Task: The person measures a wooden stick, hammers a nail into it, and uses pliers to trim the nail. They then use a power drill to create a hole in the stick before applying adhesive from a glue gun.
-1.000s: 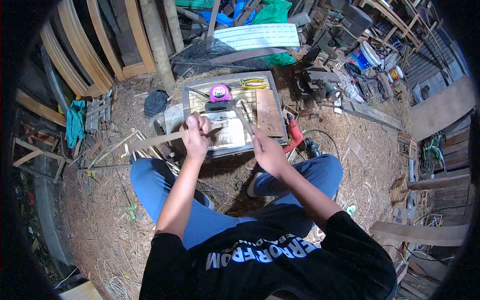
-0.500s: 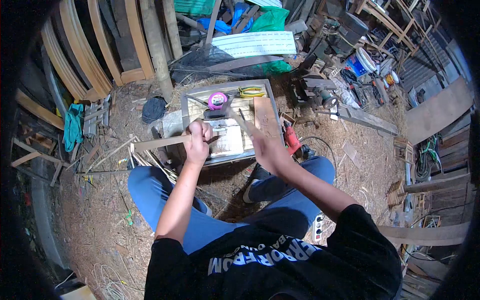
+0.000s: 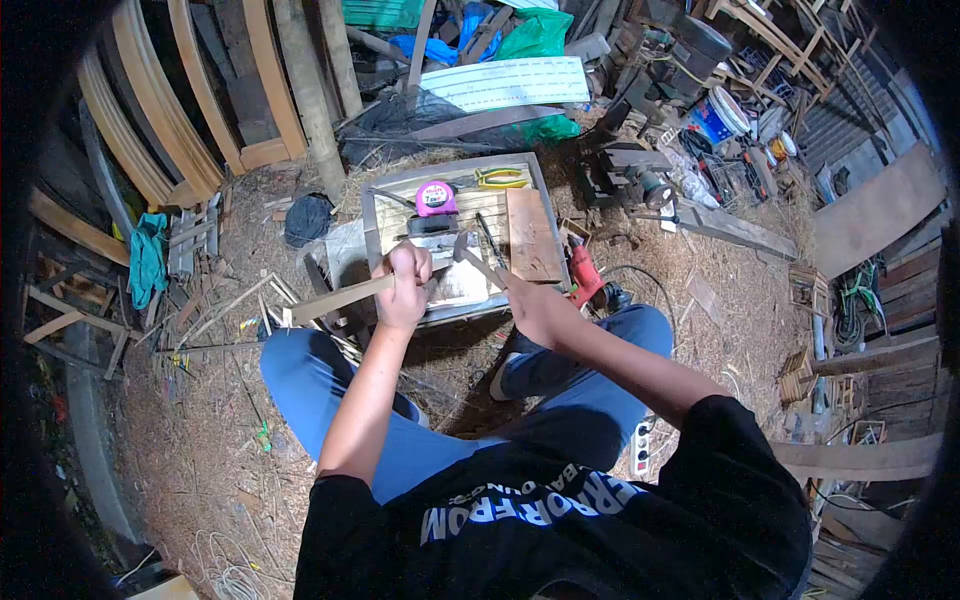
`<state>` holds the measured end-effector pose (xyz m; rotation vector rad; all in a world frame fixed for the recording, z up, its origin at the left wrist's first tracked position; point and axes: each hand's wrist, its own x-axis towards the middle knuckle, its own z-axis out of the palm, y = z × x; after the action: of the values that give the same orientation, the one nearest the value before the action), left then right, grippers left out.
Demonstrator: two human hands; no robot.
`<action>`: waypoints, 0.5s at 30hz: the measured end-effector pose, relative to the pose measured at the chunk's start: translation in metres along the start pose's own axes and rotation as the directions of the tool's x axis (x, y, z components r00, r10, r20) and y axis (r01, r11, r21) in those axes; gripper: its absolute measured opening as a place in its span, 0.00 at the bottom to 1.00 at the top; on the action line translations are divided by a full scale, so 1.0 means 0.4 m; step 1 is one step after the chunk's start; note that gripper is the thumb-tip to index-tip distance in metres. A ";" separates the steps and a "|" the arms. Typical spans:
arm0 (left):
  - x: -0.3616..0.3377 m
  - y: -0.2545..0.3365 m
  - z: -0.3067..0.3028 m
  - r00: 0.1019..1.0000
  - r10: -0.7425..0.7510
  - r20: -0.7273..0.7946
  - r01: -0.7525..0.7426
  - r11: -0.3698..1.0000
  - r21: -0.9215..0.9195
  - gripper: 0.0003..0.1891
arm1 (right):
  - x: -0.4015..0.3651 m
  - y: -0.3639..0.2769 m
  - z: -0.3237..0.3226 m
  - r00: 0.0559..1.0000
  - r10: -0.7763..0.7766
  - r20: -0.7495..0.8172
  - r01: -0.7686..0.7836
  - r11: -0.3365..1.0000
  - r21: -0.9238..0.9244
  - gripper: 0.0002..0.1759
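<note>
My left hand (image 3: 402, 285) is wrapped round a narrow wooden strip (image 3: 335, 301) that sticks out to the left, over the near edge of a low wooden work table (image 3: 372, 225). My right hand (image 3: 535, 312) grips the handle of a hammer (image 3: 483, 266); its head is over the table, just right of my left fingers. Beyond my hands lie a pink tape measure (image 3: 436, 198) and yellow-handled pliers (image 3: 501, 178). A brown board (image 3: 534, 235) rests on the table's right side. Whatever is under the hammer head is too small to make out.
A red power tool (image 3: 583, 272) stands right of the table, its cable curving behind. Black netting (image 3: 307, 219) lies to the left. A power strip (image 3: 640, 449) is by my right leg. Curved wooden frames lean at the upper left; buckets and scrap are at the upper right.
The hammer head has come down and nearer to my left hand. My left hand and the strip have shifted slightly, with the strip's left end lower and further right.
</note>
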<state>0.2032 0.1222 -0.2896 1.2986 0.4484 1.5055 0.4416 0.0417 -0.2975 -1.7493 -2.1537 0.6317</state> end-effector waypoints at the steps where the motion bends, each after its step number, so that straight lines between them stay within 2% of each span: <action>1: -0.001 -0.001 -0.002 1.000 0.010 0.007 -0.010 1.000 0.001 0.26 | 0.000 -0.040 -0.049 0.995 0.081 0.062 -0.083 0.996 0.019 0.26; 2: -0.004 -0.004 -0.005 1.000 0.018 0.014 -0.018 1.000 0.000 0.25 | 0.003 -0.064 -0.083 0.979 0.162 0.126 -0.167 0.985 0.032 0.26; 5: -0.015 -0.017 -0.007 0.999 0.034 0.022 -0.034 0.999 -0.006 0.25 | 0.026 -0.070 -0.113 0.993 0.106 -0.044 -0.099 0.987 0.129 0.25; 7: -0.020 -0.019 -0.004 0.998 0.056 0.029 -0.056 0.998 0.018 0.25 | 0.050 -0.007 -0.060 0.945 -0.173 -0.279 0.157 0.984 -0.081 0.24; 8: -0.023 -0.019 0.000 0.997 0.069 0.038 -0.071 0.996 0.045 0.25 | 0.045 0.012 -0.030 0.926 -0.228 -0.302 0.203 0.973 -0.112 0.24; 10: -0.029 -0.023 -0.009 0.987 0.121 0.102 -0.132 0.984 0.118 0.23 | 0.023 0.050 0.029 0.929 -0.278 -0.243 0.242 0.956 -0.168 0.25; 13: -0.046 -0.042 -0.011 0.975 0.171 0.142 -0.186 0.978 0.098 0.20 | -0.007 0.056 0.026 0.982 -0.176 -0.074 0.165 0.976 -0.141 0.26; 15: -0.049 -0.046 -0.012 0.966 0.201 0.165 -0.225 0.964 0.142 0.18 | 0.007 0.017 -0.024 0.999 -0.002 -0.054 0.003 1.000 0.018 0.26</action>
<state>0.2046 0.1139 -0.3156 1.6169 0.3461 1.5598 0.4516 0.0469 -0.2930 -1.7343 -2.1070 0.5946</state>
